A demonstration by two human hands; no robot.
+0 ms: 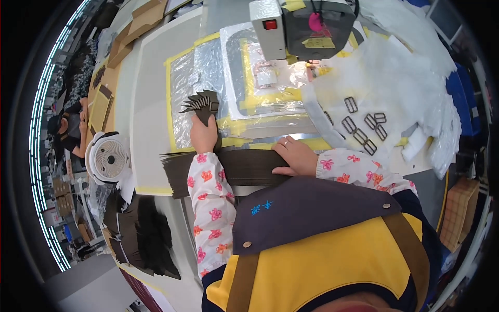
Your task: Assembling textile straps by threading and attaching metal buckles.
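**A:** What are the hands doing at this workbench?

**B:** The left hand [204, 134] is raised above the table, fingers closed around a fanned bundle of dark brown strips [201, 103] whose ends spread up and away from the person. The right hand [296, 156] lies flat, fingers together, pressing on the right part of a flat stack of dark brown strips [244, 166].

**A:** Where is that stack, and which way does it run?

**B:** It lies on the near edge of the table, just in front of the person's chest. Its long axis runs left to right, across the body. The left forearm, in a floral sleeve, crosses over its left part.

**A:** Which hand is closer to it?

**B:** The right one, which touches it. The left hand is just beyond the stack's far edge, above a clear plastic sheet edged with yellow tape [200, 67].

**A:** What else is around?

**B:** A grey sewing machine [301, 26] stands at the far side, and a group of dark rectangular buckles [364, 127] lies on white material to the right. A small white fan [106, 157] sits at the left. Another person works farther off on the left.
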